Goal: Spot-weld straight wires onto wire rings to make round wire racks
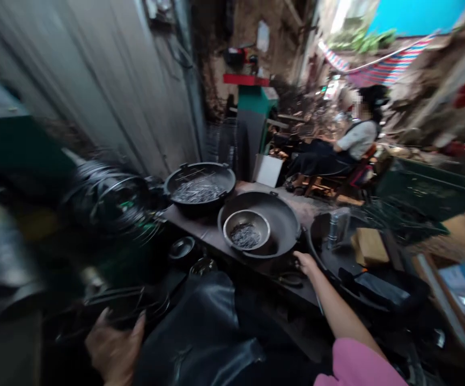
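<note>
My left hand (115, 346) is low at the left, blurred, with thumb and fingers apart. It is close to thin bent metal wires (135, 297), and I see nothing held in it. My right hand (307, 262) reaches to the right front edge of a black wok-shaped pan (282, 220). Its fingers are drawn together; what they hold, if anything, is too small to make out. Inside the pan sits a metal bowl (227, 228) with small grey metal pieces (245, 236). Pliers (290, 280) lie on the bench just below my right hand.
Another pan (168, 187) holds many thin metal pieces. Coiled wire (103, 187) is at the left. A third pan (316, 236) at the right holds a tan block (371, 246). A seated person (356, 139) is farther back, near a green crate (429, 187).
</note>
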Action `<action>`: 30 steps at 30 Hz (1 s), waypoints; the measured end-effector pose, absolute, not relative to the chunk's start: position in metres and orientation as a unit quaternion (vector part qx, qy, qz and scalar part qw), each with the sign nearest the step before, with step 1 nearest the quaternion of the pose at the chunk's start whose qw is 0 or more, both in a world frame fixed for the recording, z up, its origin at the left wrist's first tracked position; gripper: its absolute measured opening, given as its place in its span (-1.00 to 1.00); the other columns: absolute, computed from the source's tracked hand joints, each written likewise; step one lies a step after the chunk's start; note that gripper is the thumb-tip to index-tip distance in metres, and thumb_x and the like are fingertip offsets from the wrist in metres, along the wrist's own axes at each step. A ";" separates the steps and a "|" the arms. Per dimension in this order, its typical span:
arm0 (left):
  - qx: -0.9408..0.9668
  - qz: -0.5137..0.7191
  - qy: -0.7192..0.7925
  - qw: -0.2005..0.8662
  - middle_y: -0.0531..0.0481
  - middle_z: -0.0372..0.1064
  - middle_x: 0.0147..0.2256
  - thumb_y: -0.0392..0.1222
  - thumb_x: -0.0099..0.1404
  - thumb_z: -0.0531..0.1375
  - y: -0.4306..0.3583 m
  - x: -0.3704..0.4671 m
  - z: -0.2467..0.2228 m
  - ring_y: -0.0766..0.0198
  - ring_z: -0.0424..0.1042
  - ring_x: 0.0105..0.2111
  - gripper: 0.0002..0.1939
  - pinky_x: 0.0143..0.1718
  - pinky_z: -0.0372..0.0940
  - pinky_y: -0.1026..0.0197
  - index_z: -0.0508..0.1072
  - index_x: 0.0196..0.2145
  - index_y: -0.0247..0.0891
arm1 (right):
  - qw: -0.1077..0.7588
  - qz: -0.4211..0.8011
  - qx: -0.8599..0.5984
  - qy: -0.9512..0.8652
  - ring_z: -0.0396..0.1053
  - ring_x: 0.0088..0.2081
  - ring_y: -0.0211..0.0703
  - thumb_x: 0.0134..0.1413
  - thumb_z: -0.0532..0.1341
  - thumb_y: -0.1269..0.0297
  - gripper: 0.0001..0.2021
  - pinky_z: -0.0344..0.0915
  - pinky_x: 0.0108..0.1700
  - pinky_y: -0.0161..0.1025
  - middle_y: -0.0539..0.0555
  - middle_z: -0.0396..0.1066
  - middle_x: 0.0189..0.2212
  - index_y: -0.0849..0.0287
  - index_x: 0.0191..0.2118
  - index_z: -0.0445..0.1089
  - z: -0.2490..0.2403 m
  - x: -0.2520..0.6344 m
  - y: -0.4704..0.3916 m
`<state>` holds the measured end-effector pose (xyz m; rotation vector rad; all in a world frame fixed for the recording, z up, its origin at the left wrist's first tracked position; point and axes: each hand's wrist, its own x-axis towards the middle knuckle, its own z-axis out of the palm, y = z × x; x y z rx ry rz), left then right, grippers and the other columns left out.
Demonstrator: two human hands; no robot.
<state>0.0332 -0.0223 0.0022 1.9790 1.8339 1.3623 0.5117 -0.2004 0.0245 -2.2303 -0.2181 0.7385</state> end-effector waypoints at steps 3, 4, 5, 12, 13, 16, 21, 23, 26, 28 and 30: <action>0.680 0.414 0.605 0.016 -0.25 0.24 -0.21 0.12 0.02 0.14 -0.022 0.034 0.006 -0.13 0.24 -0.12 -0.36 -0.12 0.19 -0.17 0.24 -0.02 -0.36 | 0.414 0.371 -0.819 -0.141 0.27 -0.61 -0.30 -0.13 0.23 0.23 -0.81 0.14 -0.64 -0.41 0.03 0.31 -0.64 0.20 -0.56 0.26 0.037 0.500 -0.227; 0.683 0.410 0.604 0.011 -0.23 0.24 -0.23 0.08 0.03 0.15 -0.021 0.034 0.007 -0.09 0.25 -0.15 -0.40 -0.14 0.21 -0.13 0.24 -0.04 -0.35 | 0.464 0.426 -0.762 -0.152 0.27 -0.61 -0.29 -0.21 0.29 0.20 -0.79 0.11 -0.67 -0.41 0.03 0.34 -0.62 0.20 -0.53 0.29 0.041 0.496 -0.233; 0.687 0.408 0.601 0.012 -0.20 0.25 -0.24 0.03 0.03 0.16 -0.020 0.033 0.007 -0.04 0.27 -0.17 -0.44 -0.15 0.23 -0.09 0.24 -0.06 -0.33 | 0.479 0.476 -0.719 -0.161 0.26 -0.62 -0.29 -0.28 0.34 0.17 -0.75 0.07 -0.69 -0.42 0.03 0.35 -0.61 0.20 -0.52 0.31 0.045 0.491 -0.236; 0.638 0.476 0.605 -0.013 -0.07 0.24 -0.31 -0.11 -0.01 0.24 -0.024 0.042 0.007 0.08 0.32 -0.27 -0.51 -0.20 0.26 0.02 0.23 -0.13 -0.28 | 0.581 0.561 -0.529 -0.259 0.31 -0.54 -0.27 -0.41 0.44 0.17 -0.57 0.26 -0.50 -0.32 0.00 0.40 -0.50 0.17 -0.32 0.35 0.097 0.370 -0.132; 0.636 0.482 0.603 -0.015 -0.07 0.24 -0.31 -0.12 -0.02 0.24 -0.027 0.043 0.006 0.09 0.32 -0.28 -0.51 -0.20 0.26 0.02 0.23 -0.13 -0.27 | 0.591 0.571 -0.494 -0.284 0.33 -0.52 -0.26 -0.40 0.43 0.19 -0.56 0.28 -0.46 -0.31 -0.01 0.41 -0.47 0.15 -0.29 0.34 0.104 0.342 -0.108; 0.631 0.495 0.597 -0.020 -0.06 0.25 -0.31 -0.15 -0.01 0.24 -0.037 0.045 0.007 0.11 0.33 -0.29 -0.54 -0.21 0.27 0.03 0.23 -0.14 -0.27 | 0.593 0.596 -0.426 -0.335 0.37 -0.45 -0.23 -0.33 0.40 0.19 -0.61 0.32 -0.38 -0.28 -0.02 0.42 -0.43 0.14 -0.28 0.36 0.118 0.265 -0.051; 0.633 0.503 0.588 -0.030 -0.10 0.26 -0.28 -0.20 -0.01 0.25 -0.045 0.041 0.008 0.11 0.34 -0.27 -0.55 -0.22 0.28 0.04 0.24 -0.15 -0.28 | 0.589 0.571 -0.373 -0.434 0.40 -0.32 -0.19 -0.24 0.35 0.19 -0.68 0.33 -0.18 -0.22 -0.01 0.45 -0.37 0.14 -0.27 0.40 0.115 0.193 -0.015; 0.645 0.497 0.579 -0.033 -0.12 0.27 -0.27 -0.22 -0.01 0.25 -0.046 0.040 0.009 0.10 0.34 -0.26 -0.55 -0.22 0.29 0.04 0.24 -0.15 -0.28 | 0.575 0.540 -0.371 -0.490 0.40 -0.26 -0.17 -0.19 0.33 0.20 -0.72 0.30 -0.10 -0.20 0.00 0.45 -0.34 0.14 -0.27 0.41 0.112 0.184 -0.013; 0.638 0.492 0.591 -0.044 -0.12 0.28 -0.28 -0.23 -0.02 0.25 -0.047 0.039 0.008 0.09 0.33 -0.25 -0.56 -0.22 0.28 0.03 0.24 -0.16 -0.28 | 0.557 0.490 -0.380 -0.553 0.39 -0.22 -0.15 -0.12 0.30 0.20 -0.75 0.29 -0.06 -0.18 0.02 0.45 -0.31 0.14 -0.26 0.41 0.112 0.182 -0.013; 0.617 0.496 0.609 -0.051 -0.12 0.28 -0.28 -0.22 -0.02 0.26 -0.047 0.040 0.007 0.08 0.33 -0.25 -0.57 -0.23 0.27 0.03 0.24 -0.18 -0.28 | 0.553 0.464 -0.383 -0.576 0.39 -0.21 -0.16 -0.09 0.28 0.21 -0.79 0.28 -0.05 -0.19 0.03 0.45 -0.30 0.14 -0.27 0.41 0.112 0.184 -0.014; 0.594 0.506 0.624 -0.045 -0.11 0.27 -0.29 -0.20 -0.03 0.27 -0.048 0.040 0.007 0.09 0.32 -0.26 -0.57 -0.23 0.27 0.04 0.24 -0.19 -0.28 | 0.545 0.454 -0.384 -0.591 0.40 -0.22 -0.17 -0.08 0.28 0.23 -0.81 0.28 -0.06 -0.21 0.02 0.45 -0.31 0.14 -0.28 0.41 0.112 0.188 -0.016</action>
